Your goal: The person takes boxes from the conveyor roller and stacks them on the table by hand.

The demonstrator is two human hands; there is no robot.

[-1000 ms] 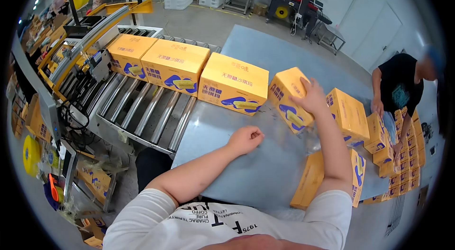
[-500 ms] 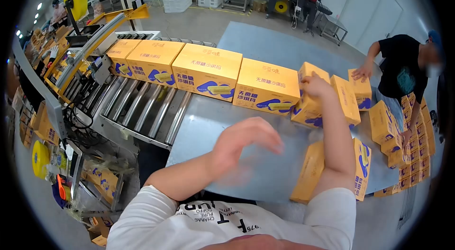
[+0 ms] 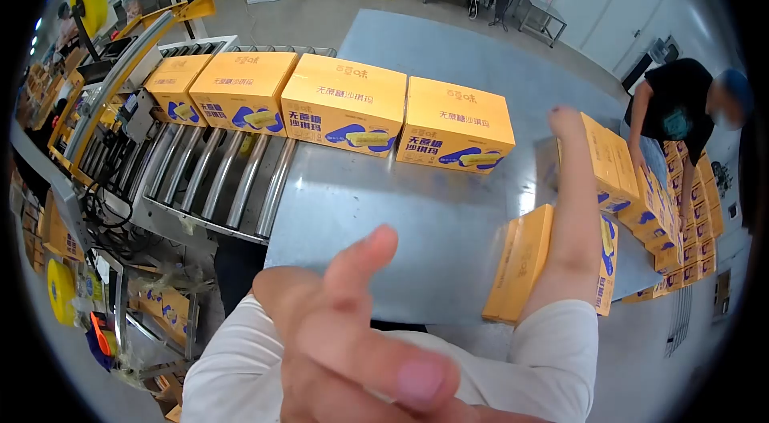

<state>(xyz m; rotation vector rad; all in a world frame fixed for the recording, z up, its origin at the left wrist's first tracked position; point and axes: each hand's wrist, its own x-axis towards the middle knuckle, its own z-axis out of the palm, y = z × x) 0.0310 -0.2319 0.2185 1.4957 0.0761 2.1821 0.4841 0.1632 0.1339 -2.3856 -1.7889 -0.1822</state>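
smooth metal tabletop (image 3: 384, 223), slightly glossy; matt cardboard boxes (image 3: 454, 125).

From the middle of the view, the yellow box (image 3: 456, 125) between 1 and 2 o'clock carries the brand 百草味 on top, with 无蔗糖沙琪玛 below it; its front repeats 无蔗糖沙琪玛 in bold blue over two lines. The same words stand on the larger-looking box (image 3: 343, 106) at 11 o'clock and the box (image 3: 243, 94) at 10 o'clock. Blue lettering on the tilted carton (image 3: 606, 263) between 3 and 4 o'clock is too small to read surely.
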